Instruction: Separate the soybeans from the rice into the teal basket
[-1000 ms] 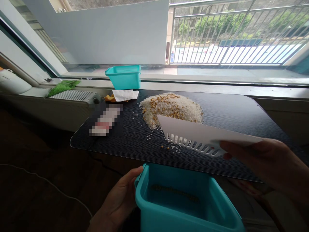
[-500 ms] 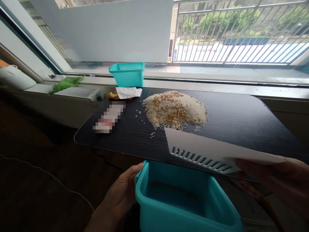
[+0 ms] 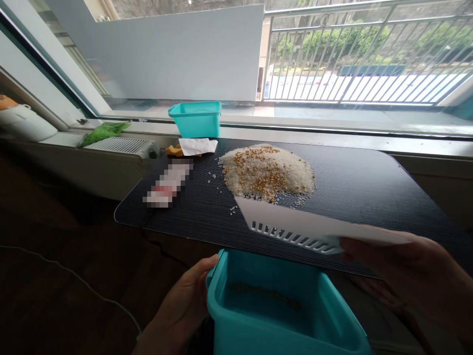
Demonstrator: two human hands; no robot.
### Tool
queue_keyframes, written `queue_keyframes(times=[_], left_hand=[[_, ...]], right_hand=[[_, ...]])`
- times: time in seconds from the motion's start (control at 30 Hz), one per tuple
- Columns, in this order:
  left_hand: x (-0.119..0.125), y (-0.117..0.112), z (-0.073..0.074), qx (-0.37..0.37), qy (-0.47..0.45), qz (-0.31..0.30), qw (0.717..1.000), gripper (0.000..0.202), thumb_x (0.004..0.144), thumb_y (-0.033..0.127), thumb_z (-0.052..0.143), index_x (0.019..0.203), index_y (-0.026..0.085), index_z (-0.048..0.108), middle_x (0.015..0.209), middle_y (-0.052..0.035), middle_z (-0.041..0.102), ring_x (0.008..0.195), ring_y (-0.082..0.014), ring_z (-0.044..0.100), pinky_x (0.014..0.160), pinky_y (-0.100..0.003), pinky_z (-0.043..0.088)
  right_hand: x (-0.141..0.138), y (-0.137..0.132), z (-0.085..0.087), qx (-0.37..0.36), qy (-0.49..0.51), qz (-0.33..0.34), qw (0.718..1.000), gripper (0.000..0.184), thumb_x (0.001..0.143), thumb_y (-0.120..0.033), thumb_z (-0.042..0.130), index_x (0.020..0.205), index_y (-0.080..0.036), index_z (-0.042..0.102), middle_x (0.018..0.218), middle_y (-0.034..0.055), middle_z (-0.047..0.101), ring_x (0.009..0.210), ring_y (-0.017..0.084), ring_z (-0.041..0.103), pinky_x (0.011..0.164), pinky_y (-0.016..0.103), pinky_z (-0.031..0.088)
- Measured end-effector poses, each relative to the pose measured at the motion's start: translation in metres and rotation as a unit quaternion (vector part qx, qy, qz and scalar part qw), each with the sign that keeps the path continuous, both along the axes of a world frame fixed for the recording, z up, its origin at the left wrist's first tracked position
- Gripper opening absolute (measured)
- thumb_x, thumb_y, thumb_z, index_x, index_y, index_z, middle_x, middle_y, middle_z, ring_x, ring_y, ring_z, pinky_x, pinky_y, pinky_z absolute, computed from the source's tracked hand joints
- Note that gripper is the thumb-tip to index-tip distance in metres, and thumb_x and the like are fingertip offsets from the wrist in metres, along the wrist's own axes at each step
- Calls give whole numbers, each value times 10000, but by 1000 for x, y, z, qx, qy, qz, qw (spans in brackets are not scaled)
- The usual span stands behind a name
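Worktop with heaped grain, seen from the head. The dark worktop (image 3: 362, 182) stands before a window, its back edge along the sill. Near the middle of that edge lies the heap of white grains (image 3: 269, 170), with yellow grains gathered mainly on its left and near slopes; stray white grains are scattered at its left and near sides.

The right hand (image 3: 410, 266), beyond the right part of the front edge, has its grip closed on the right end of a white slotted sheet (image 3: 288, 212). The sheet is tilted, its row of slots toward the front edge and its far left corner just beside the heap; whether it touches the worktop cannot be told.

The left hand (image 3: 181, 296) has its grip closed on the left rim of a turquoise bin (image 3: 266, 337), thumb at the top, below the front edge. A dim band of grains (image 3: 266, 292) crosses the bin's floor.

At the back left corner, white paper (image 3: 198, 146) partly covers an orange-yellow item (image 3: 173, 150), in front of a second turquoise bin (image 3: 199, 123). Near the left edge lies a pixelated, oblong object (image 3: 166, 183).
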State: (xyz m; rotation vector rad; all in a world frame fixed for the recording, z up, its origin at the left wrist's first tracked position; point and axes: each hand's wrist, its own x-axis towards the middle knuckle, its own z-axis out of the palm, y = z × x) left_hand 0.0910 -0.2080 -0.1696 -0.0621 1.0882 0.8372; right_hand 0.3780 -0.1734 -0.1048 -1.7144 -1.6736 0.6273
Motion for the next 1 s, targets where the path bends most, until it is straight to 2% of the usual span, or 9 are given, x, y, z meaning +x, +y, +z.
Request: queue_keyframes(times=[0.1,0.17,0.27,0.37,0.5,0.6,0.7,1.0], left_hand=[[3,1,-1,-6,-9,5,1000,166,830,157,548,712,103,652,589,-45,671,544,-137,623,596,-257,505],[5,2,-1,-20,-23,4,1000,157,828,157,553,723,100,654,604,-46,676,552,-137,629,627,-265,514],[10,1,-2,-26,-37,2,999,171,836,145,537,720,97,654,618,-52,683,569,-147,642,679,-289,526],[12,-1,-3,-9,-32,-3,999,149,827,147,548,751,96,666,646,-62,700,610,-179,665,705,-316,530],[13,0,-5,-7,-25,-4,1000,129,816,151,567,760,99,672,682,-74,716,659,-191,678,727,-315,528],[13,1,-5,-14,-18,-5,1000,143,817,156,566,754,94,678,682,-84,718,656,-194,678,721,-317,530],[13,0,-4,-17,-10,1,1000,136,804,150,581,726,101,681,652,-68,710,616,-183,667,708,-315,531],[6,3,-1,-9,-18,-5,1000,198,818,159,560,676,94,682,586,-59,682,554,-155,641,625,-276,524]], right_hand=[[12,6,9,-12,-2,-43,999,303,561,-553,660,458,-271,703,497,7,679,515,203,636,466,276,503],[19,11,13,-13,-41,-103,994,352,524,-590,636,420,-258,692,458,26,658,466,195,602,425,292,462],[22,20,12,-21,-64,-126,990,428,485,-651,586,393,-243,675,471,54,668,462,202,589,435,324,443],[20,31,5,-27,-20,-99,995,430,500,-651,598,428,-234,679,537,63,699,533,223,627,492,343,475],[14,42,-4,-35,21,-52,998,389,534,-613,628,415,-244,654,499,45,671,501,195,606,473,323,473],[11,46,-7,-36,41,-13,998,364,575,-581,640,409,-258,637,469,13,646,461,165,574,439,299,459],[9,45,-6,-37,60,22,997,339,584,-572,643,455,-260,669,533,17,686,502,174,601,452,294,476],[-3,39,-3,-22,51,34,998,375,585,-605,634,437,-264,674,501,23,674,484,188,604,433,297,484]])
